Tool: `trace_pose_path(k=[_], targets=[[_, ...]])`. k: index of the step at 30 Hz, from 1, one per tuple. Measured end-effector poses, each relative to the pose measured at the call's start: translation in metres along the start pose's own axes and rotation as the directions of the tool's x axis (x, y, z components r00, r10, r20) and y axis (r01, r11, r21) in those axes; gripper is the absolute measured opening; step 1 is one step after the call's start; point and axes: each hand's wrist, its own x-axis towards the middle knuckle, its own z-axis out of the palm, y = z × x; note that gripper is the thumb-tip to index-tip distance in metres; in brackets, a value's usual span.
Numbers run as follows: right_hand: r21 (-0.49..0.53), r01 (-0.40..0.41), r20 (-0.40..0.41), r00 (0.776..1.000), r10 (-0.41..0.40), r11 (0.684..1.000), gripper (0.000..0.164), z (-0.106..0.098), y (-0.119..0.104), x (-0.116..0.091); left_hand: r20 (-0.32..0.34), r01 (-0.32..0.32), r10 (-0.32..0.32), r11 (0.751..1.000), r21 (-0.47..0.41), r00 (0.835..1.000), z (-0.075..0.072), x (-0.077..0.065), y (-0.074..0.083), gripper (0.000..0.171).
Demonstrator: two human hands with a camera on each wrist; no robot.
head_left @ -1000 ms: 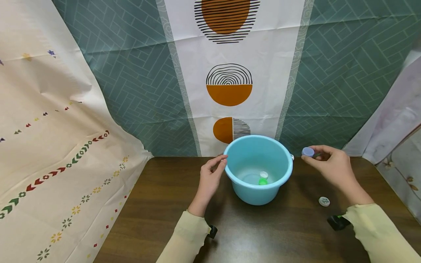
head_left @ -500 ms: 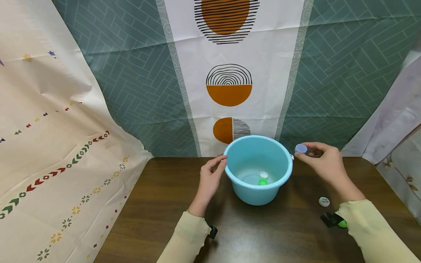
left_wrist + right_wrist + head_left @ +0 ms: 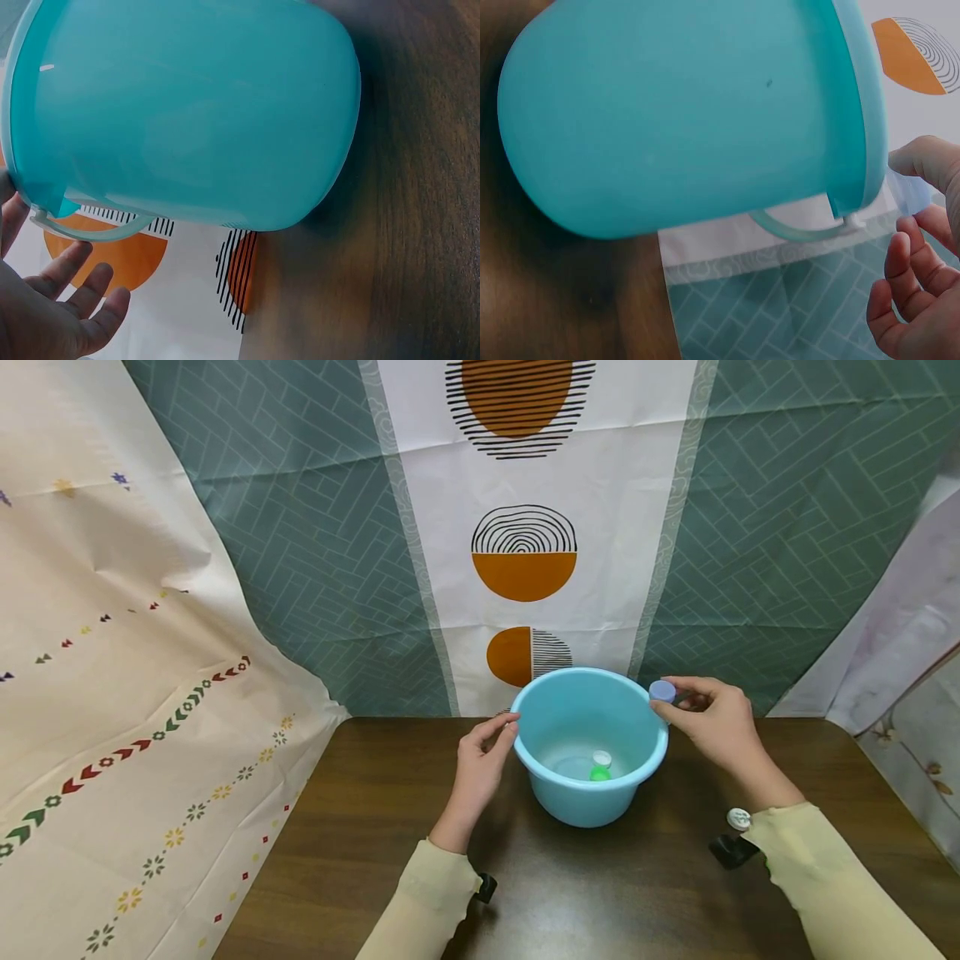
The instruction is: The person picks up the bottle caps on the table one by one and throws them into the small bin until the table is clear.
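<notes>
A light blue plastic bucket (image 3: 583,806) stands upright on the brown table. My left hand (image 3: 480,762) pinches its rim on the left side between thumb and forefinger; the other fingers are spread in the left wrist view, near the bucket's handle (image 3: 101,233). At the right rim, my right hand (image 3: 716,718) holds a pale blue bottle cap (image 3: 662,691) between thumb and fingertips. The right wrist view has this cap just outside the rim, partly covered by the thumb. Inside the bucket lie a white cap (image 3: 602,758) and a green cap (image 3: 600,773).
A white cap with green print (image 3: 738,819) lies on the table (image 3: 360,827), close to the right sleeve. A patterned cloth (image 3: 517,577) hangs behind the table. Another printed cloth (image 3: 172,760) drapes along the left edge.
My right hand has moved left with the pale blue cap, from beside the bucket to its right rim. The left hand and bucket have stayed put.
</notes>
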Motion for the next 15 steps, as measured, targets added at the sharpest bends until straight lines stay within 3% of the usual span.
trace_pose_path(k=[11, 15], targets=[[0.045, 0.008, 0.052, 0.999, -0.01, 0.999, 0.043, 0.013, -0.01, 0.004, 0.012, 0.003, -0.003, 1.0, -0.012, 1.0, 0.0, 0.001, 0.001, 0.03], [0.058, 0.003, 0.073, 0.997, -0.007, 0.998, 0.044, 0.017, -0.013, 0.004, 0.026, 0.012, -0.012, 1.0, -0.014, 1.0, -0.002, -0.001, 0.009, 0.028]])
